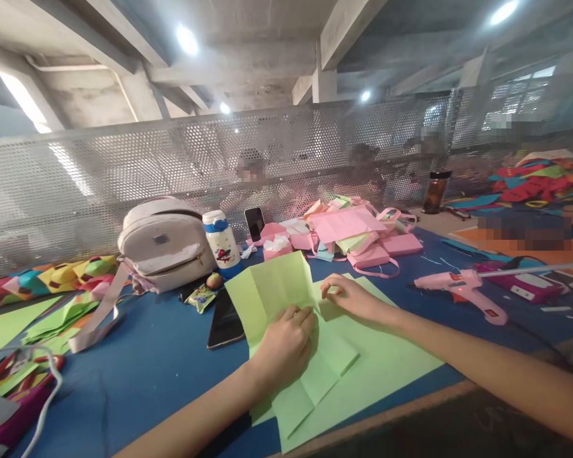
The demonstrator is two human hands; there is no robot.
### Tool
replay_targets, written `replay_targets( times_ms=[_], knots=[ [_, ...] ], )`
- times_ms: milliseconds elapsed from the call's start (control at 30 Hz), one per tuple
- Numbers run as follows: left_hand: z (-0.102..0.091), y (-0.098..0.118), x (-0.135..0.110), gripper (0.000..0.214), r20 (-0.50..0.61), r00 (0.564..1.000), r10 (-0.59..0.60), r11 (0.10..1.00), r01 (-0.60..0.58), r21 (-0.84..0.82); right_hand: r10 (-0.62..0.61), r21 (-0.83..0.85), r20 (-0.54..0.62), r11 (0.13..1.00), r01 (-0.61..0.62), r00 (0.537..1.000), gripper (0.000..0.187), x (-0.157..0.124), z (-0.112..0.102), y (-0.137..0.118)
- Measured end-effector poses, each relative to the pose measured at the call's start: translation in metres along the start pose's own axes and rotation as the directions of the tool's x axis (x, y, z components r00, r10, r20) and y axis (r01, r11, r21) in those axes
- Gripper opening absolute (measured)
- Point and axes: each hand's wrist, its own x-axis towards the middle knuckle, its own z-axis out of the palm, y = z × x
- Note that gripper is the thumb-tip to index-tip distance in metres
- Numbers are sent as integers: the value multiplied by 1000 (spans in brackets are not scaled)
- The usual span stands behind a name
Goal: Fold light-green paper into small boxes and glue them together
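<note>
A light green sheet of paper point(272, 286), creased into panels, stands partly upright in front of me, its lower part folded flat in layers. My left hand point(286, 343) lies over its middle with fingers curled against the paper; the fingertips are hidden. At the right edge of the raised panel, my right hand point(346, 298) has bent fingers close together on the paper's side. Beneath the folded piece is a larger flat green sheet point(396, 356), reaching toward the table's front edge.
On the blue table point(172, 375) are a pale backpack point(165, 242), a bottle point(222, 245), a dark tablet point(224, 324) and a propped phone point(254, 224). Pink paper bags point(348, 226) are heaped behind. A pink glue gun point(463, 289) lies right, near a purple box point(520, 283).
</note>
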Motion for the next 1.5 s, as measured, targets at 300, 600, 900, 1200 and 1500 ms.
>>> replay_targets(
  times_ms=[300, 600, 900, 1200, 1500],
  knots=[
    [5, 1, -1, 43, -24, 1000, 14, 999, -13, 33, 49, -38, 77, 998, -46, 996, 10, -6, 2, -17],
    [4, 1, -1, 39, -30, 999, 12, 1000, -11, 10, 40, -332, 109, 943, -1, 993, 27, -14, 4, -36],
    [6, -2, -3, 33, -45, 999, 13, 994, -17, -107, 104, -528, 147, 849, -11, 984, 33, -14, 11, -39],
    [2, -6, -3, 43, -33, 997, 72, 989, -75, -126, 74, -661, 115, 750, 20, 991, 17, -13, 21, -38],
    [-2, -5, -8, 41, -7, 996, 91, 991, -91, -96, 56, -698, 130, 714, 51, 990, 19, -14, 25, -40]
  ],
)
